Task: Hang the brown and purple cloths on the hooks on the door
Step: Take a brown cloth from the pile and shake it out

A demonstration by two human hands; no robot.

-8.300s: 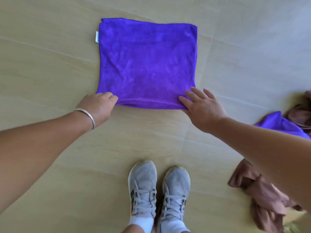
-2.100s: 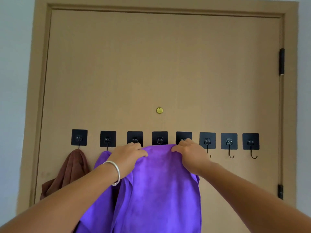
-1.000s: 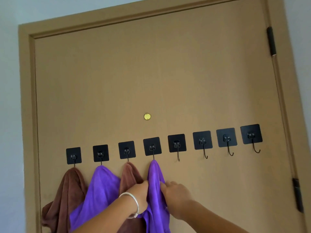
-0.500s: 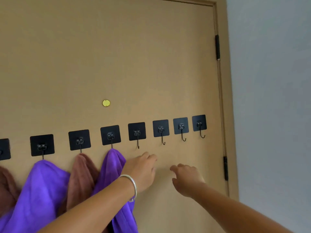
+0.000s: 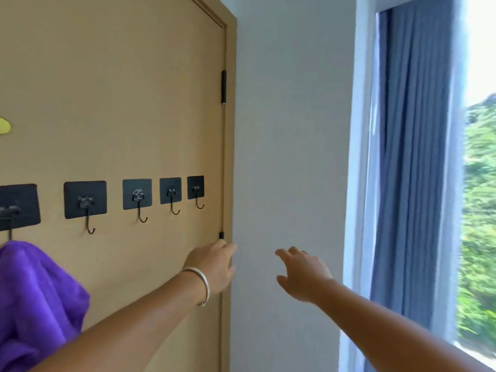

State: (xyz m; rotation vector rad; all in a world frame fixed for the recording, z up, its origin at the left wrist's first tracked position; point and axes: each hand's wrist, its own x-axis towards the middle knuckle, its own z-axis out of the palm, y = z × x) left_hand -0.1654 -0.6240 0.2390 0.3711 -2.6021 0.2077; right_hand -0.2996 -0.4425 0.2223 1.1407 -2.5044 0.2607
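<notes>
I see the left hand [image 5: 214, 267] with fingers [image 5: 228, 249] loose and holding nothing, in front of the door's [image 5: 120, 103] right edge, bracelet [image 5: 201, 284] on the wrist; right hand [image 5: 303, 275] also released, fingers spread in front of the white wall [image 5: 290, 130]. Purple cloth [image 5: 35, 299] hangs from the leftmost visible hook [image 5: 10, 210]; four hooks [image 5: 139, 200] to its right are bare. Curtain [image 5: 413, 157] and window [image 5: 480, 183] sit far right.

- Single view only, head-worn wide-angle; no second view to overlap.
- Faces forward and roughly level, aimed at the door's [image 5: 112, 103] right edge and the white wall [image 5: 290, 157] beside it.
- Close range: the door sits within arm's reach and runs obliquely off frame left.
- Window [image 5: 480, 183] and curtain [image 5: 413, 157] fill frame right.
- Both forearms enter from the bottom edge.
</notes>
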